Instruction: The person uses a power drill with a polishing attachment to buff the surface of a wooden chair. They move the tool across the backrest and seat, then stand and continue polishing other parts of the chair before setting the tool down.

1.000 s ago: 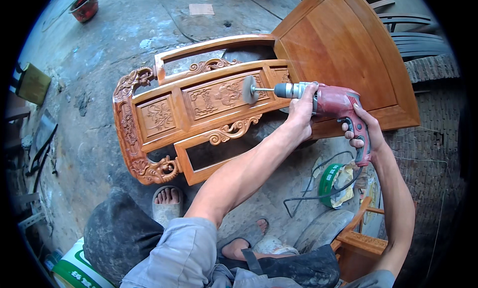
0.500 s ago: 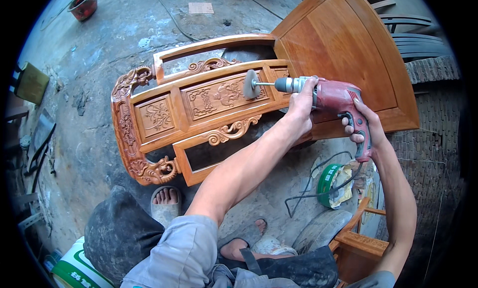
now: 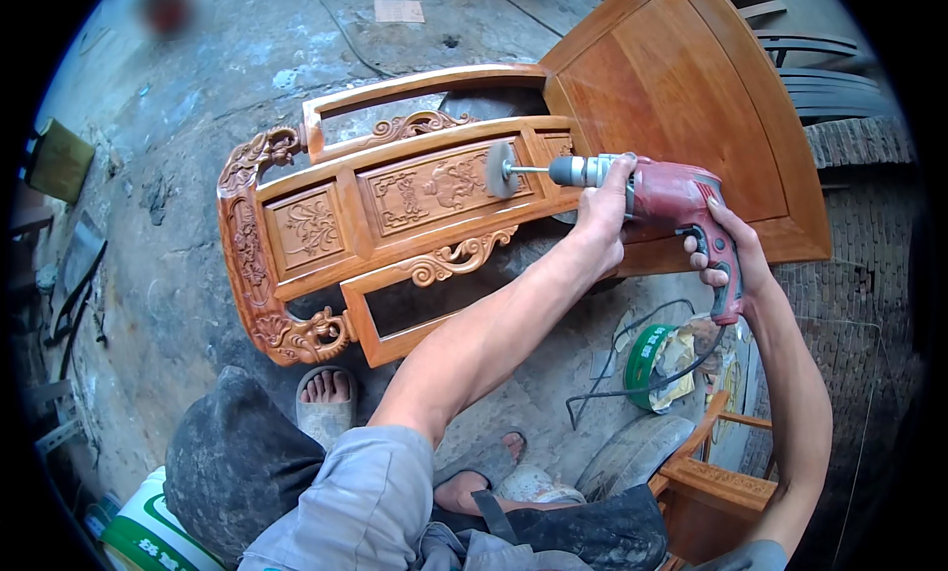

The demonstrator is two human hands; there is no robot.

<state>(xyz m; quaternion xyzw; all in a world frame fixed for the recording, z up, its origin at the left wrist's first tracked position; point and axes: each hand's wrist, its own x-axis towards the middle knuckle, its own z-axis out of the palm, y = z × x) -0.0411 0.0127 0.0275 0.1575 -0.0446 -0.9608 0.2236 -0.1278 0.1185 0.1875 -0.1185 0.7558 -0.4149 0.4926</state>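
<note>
Rough concrete floor [image 3: 178, 275] under me, dusty and stained, with a brick wall off to my right. Across it lies one carved chair back [image 3: 395, 215], its two relief panels facing up, next to one plain wooden panel [image 3: 681, 107]. I hold one red drill [image 3: 671, 196]: my left hand [image 3: 600, 210] is wrapped round its front near the chuck, my right hand [image 3: 731, 260] closed on the pistol grip. The round buffing wheel [image 3: 499, 169] on its shaft sat at the right end of the carved panel a second ago; I have since drawn it slightly right and up, so that stretch looks covered and the frame edge is under it now. One green tape roll [image 3: 647, 368] lies below the drill. Both my feet are in sandals.
</note>
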